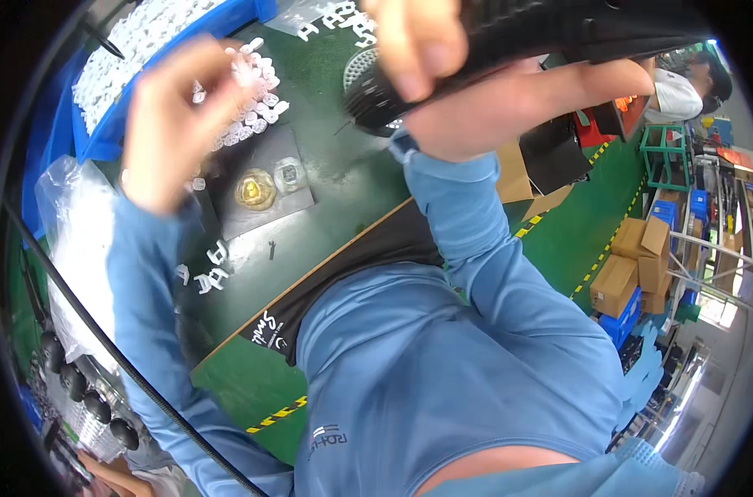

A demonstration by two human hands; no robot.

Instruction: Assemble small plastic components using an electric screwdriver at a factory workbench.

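My left hand (173, 120) is smeared by motion, its bent fingers at a pile of clear plastic pieces (260, 112); whether it holds one, I cannot tell. My right hand (484, 112) is wrapped round a long black tool (550, 33) with a ribbed, rounded end, close to the camera. The tool's far end runs off behind my thumb. On the table between the hands lies a grey metal plate (264, 224). It bears a round yellowish clear piece (255, 190) and a squarish clear piece (290, 175).
A blue bin (157, 62) of small white parts stands far left, with a clear plastic bag (78, 248) nearer me. White bracket-like parts (214, 269) lie on the green table (343, 186). A black cable (103, 331) crosses the left. Cardboard boxes (617, 286) stand at right.
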